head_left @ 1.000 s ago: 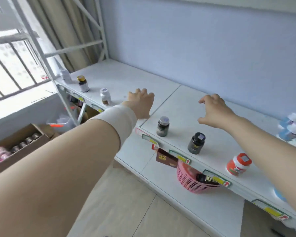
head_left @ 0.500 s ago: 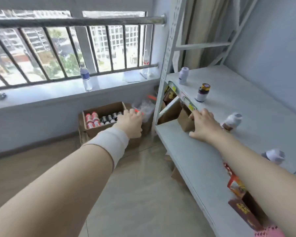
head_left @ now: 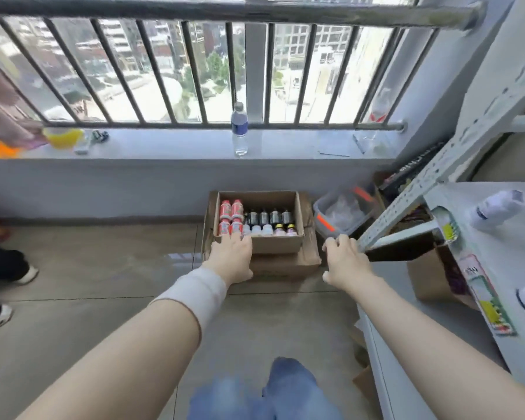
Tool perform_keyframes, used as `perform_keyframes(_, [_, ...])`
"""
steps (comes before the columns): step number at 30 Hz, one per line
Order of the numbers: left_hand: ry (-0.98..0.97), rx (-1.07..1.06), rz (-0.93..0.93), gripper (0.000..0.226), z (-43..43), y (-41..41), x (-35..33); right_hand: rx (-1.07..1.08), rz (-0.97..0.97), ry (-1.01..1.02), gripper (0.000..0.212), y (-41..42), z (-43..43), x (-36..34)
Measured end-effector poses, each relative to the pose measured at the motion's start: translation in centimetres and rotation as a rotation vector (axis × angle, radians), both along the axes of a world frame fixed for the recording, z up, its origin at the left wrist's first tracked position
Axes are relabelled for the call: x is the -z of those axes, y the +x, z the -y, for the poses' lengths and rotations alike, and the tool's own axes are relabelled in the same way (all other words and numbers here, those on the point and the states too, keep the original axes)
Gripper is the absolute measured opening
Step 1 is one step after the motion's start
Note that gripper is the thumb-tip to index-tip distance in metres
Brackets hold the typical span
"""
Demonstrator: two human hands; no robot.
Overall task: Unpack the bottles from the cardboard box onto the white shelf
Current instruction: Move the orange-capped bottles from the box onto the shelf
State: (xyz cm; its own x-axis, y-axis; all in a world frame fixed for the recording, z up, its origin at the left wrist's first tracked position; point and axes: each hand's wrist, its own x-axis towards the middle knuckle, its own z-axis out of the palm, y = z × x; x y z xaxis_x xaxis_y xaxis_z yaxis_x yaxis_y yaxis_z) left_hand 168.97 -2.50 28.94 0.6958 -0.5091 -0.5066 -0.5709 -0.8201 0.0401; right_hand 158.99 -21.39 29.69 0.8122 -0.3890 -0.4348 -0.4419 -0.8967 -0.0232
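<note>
You are reaching your left grip (head_left: 231, 256) towards the near left corner of the open brown cardboard box (head_left: 273, 244), fingers stretched out and holding nothing. Its fingertips are overlapping the box's front rim. Just beyond those fingertips, red-labelled plastic bottles (head_left: 231, 218) are standing upright inside the box. To their right, a row of dark bottles (head_left: 269, 216) is standing at the back, with small pale-capped bottles (head_left: 262, 229) in front. Your right grip (head_left: 346, 263) is hanging in the air right of the box, fingers loosely curled around nothing. Just beyond it a clear plastic tub with orange clips (head_left: 343, 210) is sitting on the floor. To its right, the white metal shelf (head_left: 503, 262) is carrying a white bottle (head_left: 497, 204).
</note>
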Motion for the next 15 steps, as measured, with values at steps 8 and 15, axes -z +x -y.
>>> perform_keyframes(8, [0.037,-0.163,-0.127,0.060,-0.9,9.3,5.1,-0.154,-0.105,0.016,0.055,11.8,-0.6,5.3])
perform_keyframes(15, [0.018,-0.159,-0.198,0.056,-0.8,20.8,9.3,-0.152,-0.187,0.039,0.050,21.9,-2.0,9.0])
